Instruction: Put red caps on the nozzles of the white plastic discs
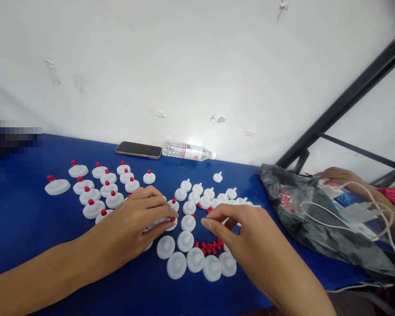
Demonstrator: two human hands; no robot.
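Round white plastic caps with thin nozzles lie over the blue table. My left hand (141, 215) is closed at the fingertips around the red tip (173, 219) of one white nozzle cap (172, 226), which sits on the table. My right hand (242, 224) hovers over a ring of bare-nozzled white caps (188, 223), thumb and forefinger drawn together in a pinch. Whatever is in that pinch, if anything, is hidden or too small to make out. Loose red tips (212, 246) lie below the right fingers inside the ring. Red-tipped white caps (91, 209) stand in rows on the left.
Along the wall lie a phone (138, 149) and a clear water bottle (187, 150). A dark plastic bag (303, 215) on the right bears a small clear bag of red pieces (285, 198) and a white cable (316, 222). Another person's hand (337, 174) shows behind it, beside a black metal frame (316, 127).
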